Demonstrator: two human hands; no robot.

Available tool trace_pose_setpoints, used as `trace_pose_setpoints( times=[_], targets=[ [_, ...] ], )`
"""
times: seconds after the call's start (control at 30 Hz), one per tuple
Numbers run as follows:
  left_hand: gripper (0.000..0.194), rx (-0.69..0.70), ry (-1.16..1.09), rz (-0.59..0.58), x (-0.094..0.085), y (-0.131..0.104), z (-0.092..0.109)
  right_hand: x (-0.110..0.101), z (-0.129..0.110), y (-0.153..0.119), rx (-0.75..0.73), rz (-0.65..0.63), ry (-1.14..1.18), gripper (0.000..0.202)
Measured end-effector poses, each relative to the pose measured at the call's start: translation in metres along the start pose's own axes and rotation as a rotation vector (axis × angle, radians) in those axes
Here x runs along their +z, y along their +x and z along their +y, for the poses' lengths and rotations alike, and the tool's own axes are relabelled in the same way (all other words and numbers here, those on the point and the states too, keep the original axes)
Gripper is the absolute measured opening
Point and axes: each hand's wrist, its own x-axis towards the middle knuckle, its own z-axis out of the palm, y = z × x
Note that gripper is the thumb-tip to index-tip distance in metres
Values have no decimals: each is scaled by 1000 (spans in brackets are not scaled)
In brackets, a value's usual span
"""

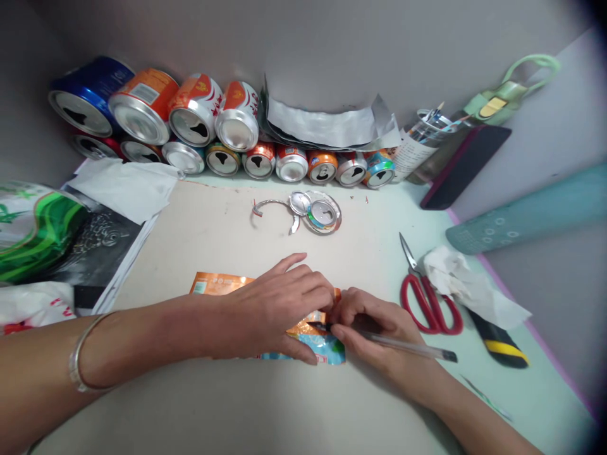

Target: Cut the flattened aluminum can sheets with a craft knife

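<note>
An orange and blue printed sheet (222,282) lies on the pale board (218,234) in front of me. My left hand (284,303) rests on top of it, fingers spread, hiding much of its middle. At the sheet's right end, my right hand (374,328) pinches a clear pen (408,345) with a dark tip. The tip points left and meets the sheet's surface beside my left fingers. Beyond my hands lie cut can ends (322,213) and a curved metal strip (275,202).
Drink cans (237,117) are stacked along the wall, with bent metal sheets (322,123) on top. To the right are red-handled scissors (427,303), crumpled tissue (469,287), a black and yellow tool (497,341) and a teal bottle (521,215). A green bag (42,227) sits at left.
</note>
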Motion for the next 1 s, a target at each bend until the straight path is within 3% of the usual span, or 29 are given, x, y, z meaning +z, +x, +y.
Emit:
trace_pose_setpoints(
  times=[0.57, 1.0],
  targets=[
    [42, 35, 18, 39, 3, -2, -1, 0, 1, 0, -7, -18, 17, 26],
    [49, 45, 35, 49, 0, -1, 2, 0, 3, -2, -49, -15, -27, 26]
  ],
)
